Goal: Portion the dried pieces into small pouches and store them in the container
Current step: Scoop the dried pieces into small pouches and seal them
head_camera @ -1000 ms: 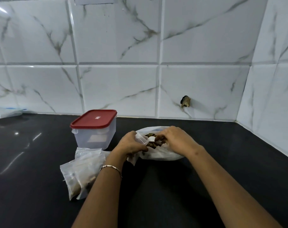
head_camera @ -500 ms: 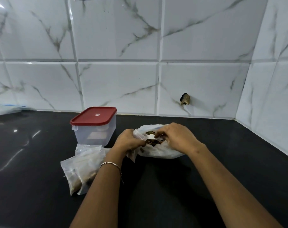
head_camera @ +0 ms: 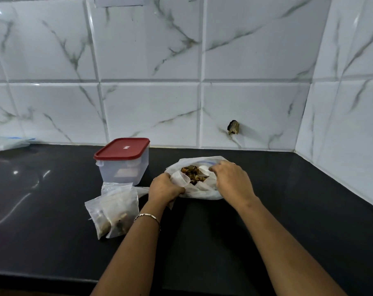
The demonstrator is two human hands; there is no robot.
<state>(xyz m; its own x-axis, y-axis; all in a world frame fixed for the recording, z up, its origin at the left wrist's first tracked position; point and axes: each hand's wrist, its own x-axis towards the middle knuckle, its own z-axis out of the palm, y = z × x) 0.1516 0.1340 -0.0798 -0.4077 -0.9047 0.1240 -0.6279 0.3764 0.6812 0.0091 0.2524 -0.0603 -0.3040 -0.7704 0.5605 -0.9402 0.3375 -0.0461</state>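
Hands sit close together but not touching at the mouth of a large bag (head_camera: 202, 192) of thin white plastic that lies on the black bench (head_camera: 298, 210). The left hand (head_camera: 165, 190) has its fingers curled round a small clear pouch (head_camera: 180, 178), holding it at the near-left edge of the bag's opening with the pouch's own mouth turned toward the contents. The right hand (head_camera: 231, 181) reaches over the bag from the right with its fingers bent down at the far rim; whether they pinch the plastic, some of the contents or nothing is hidden by the knuckles, so I cannot tell. Between the two hands the bag gapes, showing a heap of brown dried pieces (head_camera: 193, 174) inside it. A thin bracelet (head_camera: 147, 215) circles the left wrist. Just left of that forearm, two filled pouches (head_camera: 115, 212) lie overlapping on the bench, with dark contents gathered at their near ends. Behind them, just beyond their far edges, stands the translucent container (head_camera: 125, 169) with its red lid (head_camera: 122, 148) on. A white marble-patterned tiled wall (head_camera: 151, 107) rises behind the bench and turns the corner on the right; one tile has a small dark hole (head_camera: 233, 127) above the bag. At the far left edge more clear plastic (head_camera: 6, 143) lies against the wall.
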